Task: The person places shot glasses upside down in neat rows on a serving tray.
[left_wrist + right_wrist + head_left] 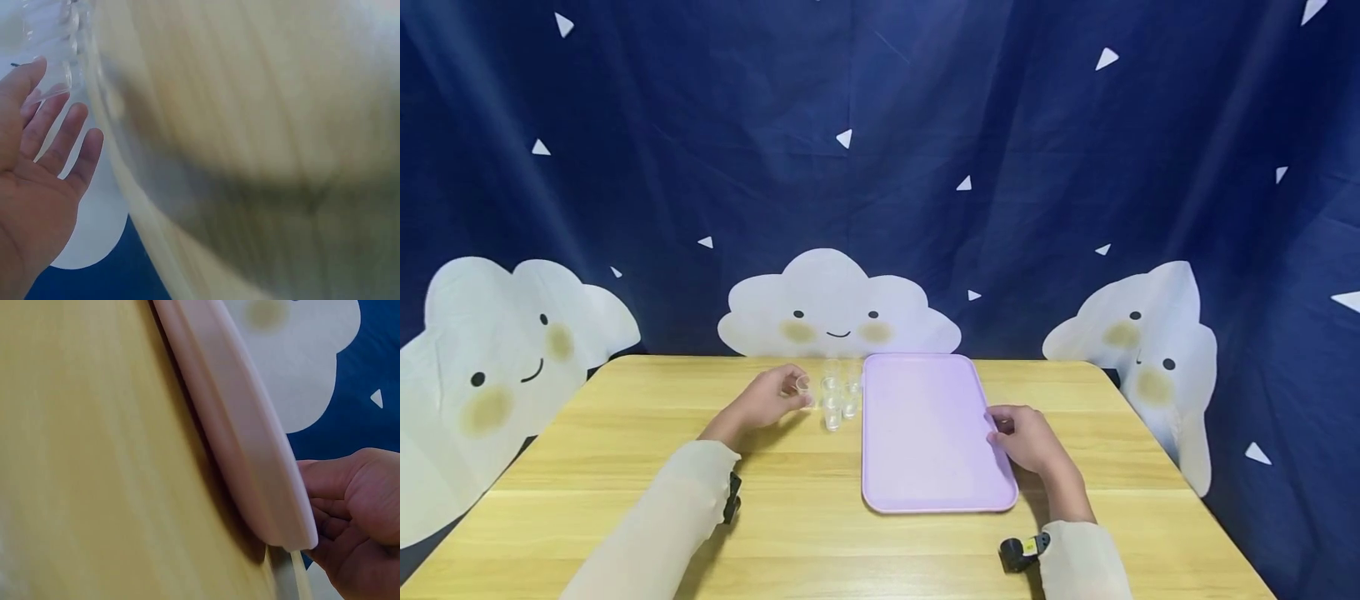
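Note:
My left hand [769,395] has its thumb and index finger at a small clear cup [803,385], pinching it at the left of a cluster of similar clear cups [832,408]. In the left wrist view, the thumb and index of that hand [44,175] meet the cup's see-through wall, while the other fingers are spread. A lilac rectangular tray [928,442] lies right of the cups. My right hand [1028,435] grips its right edge, thumb toward the near side. In the right wrist view, the right hand's fingertips [319,506] are partly hidden behind the tray [256,444].
Everything stands on a light wooden table [797,533]. Behind it hangs a dark blue curtain [895,217] with white clouds and triangles. A small black camera [1018,553] is worn at the right wrist, and another [732,498] at the left.

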`<state>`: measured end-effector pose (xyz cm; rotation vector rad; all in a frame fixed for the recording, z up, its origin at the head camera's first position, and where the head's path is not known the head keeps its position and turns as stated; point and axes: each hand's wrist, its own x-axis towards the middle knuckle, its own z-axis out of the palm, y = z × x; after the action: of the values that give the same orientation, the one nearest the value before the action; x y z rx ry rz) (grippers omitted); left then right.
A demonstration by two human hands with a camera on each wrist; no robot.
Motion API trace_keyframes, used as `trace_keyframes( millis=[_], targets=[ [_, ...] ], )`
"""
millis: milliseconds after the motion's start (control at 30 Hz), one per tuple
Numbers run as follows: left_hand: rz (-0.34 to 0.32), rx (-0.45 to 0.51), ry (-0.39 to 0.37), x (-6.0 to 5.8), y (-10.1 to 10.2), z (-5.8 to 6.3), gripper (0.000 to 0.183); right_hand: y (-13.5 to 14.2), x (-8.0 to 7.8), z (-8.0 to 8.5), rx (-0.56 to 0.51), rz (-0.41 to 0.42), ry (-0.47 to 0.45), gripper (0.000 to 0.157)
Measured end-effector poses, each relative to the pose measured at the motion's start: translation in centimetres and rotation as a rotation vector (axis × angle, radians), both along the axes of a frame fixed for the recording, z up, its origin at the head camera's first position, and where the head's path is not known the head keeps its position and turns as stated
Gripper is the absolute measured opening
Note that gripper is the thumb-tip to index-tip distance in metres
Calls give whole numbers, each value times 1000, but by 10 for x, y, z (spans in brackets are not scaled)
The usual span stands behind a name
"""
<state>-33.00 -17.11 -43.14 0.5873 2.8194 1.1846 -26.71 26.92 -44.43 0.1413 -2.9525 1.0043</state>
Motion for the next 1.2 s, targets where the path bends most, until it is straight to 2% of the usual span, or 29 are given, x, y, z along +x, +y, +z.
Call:
trace_keyframes(
  millis=[133, 300, 600, 900, 1033, 1200],
  targets=[
    [17, 8, 35, -2, -6, 9, 23, 4, 1, -2, -42, 6, 17, 39],
    [27, 38, 35, -5, -11, 24, 26, 9, 0, -5, -99, 11, 35, 38],
    [51, 65, 85, -13, -5, 49, 29, 11, -2, -7, -123, 12, 26, 38],
    [5, 58, 81, -22, 25, 65, 32, 11, 1, -6, -128, 17, 26, 39],
    [-34, 50, 76, -24, 43, 72, 32, 11, 1, -7, -127, 21, 30, 39],
    [-76, 29, 108, -30, 70, 76, 31, 12, 1, -8, -130, 16, 31, 38]
  ],
)
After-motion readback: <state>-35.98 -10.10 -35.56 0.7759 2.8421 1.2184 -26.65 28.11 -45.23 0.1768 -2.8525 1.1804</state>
